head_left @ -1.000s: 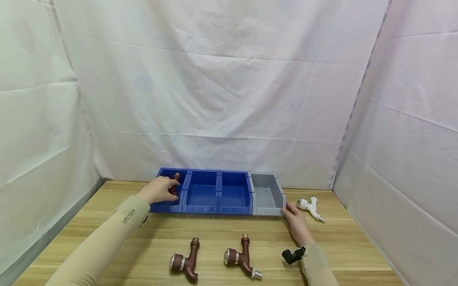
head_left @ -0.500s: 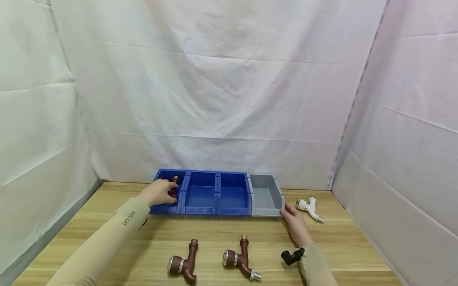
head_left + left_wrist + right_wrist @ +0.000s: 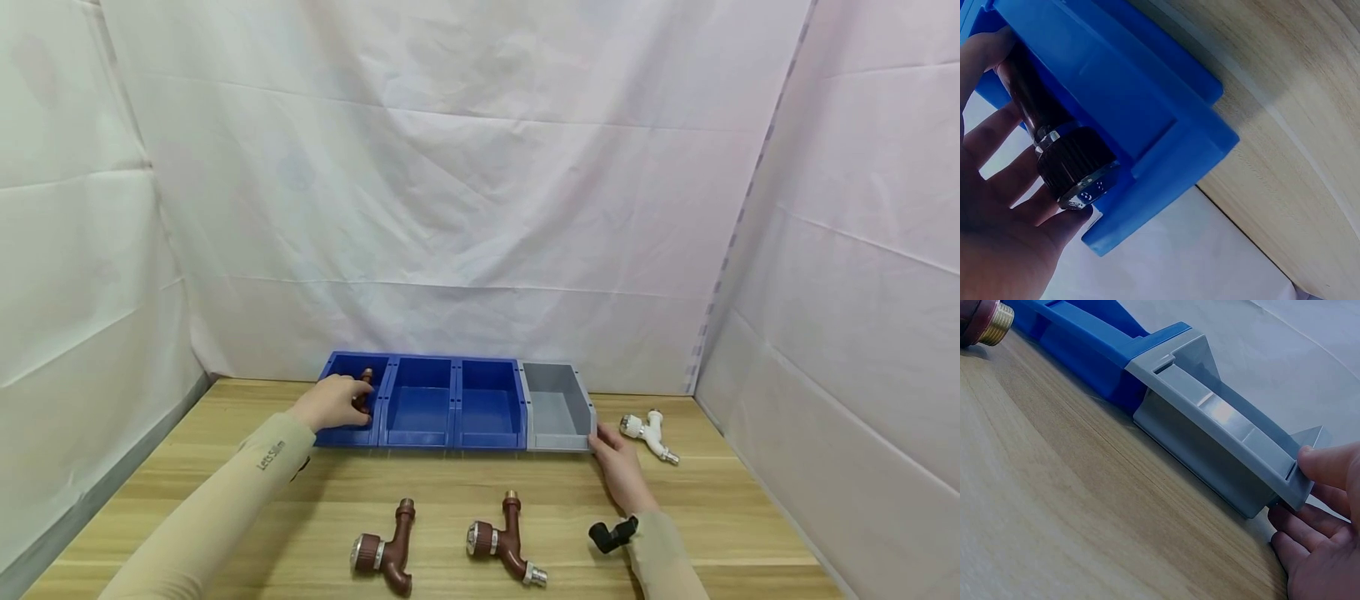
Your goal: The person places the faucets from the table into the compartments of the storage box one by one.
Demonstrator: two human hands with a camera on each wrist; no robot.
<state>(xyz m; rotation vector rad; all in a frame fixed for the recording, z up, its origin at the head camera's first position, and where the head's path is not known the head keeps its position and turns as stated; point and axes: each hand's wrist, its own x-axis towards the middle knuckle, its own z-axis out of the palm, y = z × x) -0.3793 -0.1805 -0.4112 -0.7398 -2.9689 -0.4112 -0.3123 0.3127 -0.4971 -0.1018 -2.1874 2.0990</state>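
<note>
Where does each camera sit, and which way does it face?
Head: on the head, facing forward-down at the bins; left hand, right hand, sleeves show.
Left wrist: on that wrist, facing a brown tap and blue bin; left hand shows.
Right wrist: on that wrist, facing the gray bin; right hand shows.
Head and right wrist share the gray bin.

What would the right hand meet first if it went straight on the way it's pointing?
The gray bin: the right hand points at its front right corner, thumb on the rim and fingers below it. Whether those lower fingers touch it is hard to judge.
</note>
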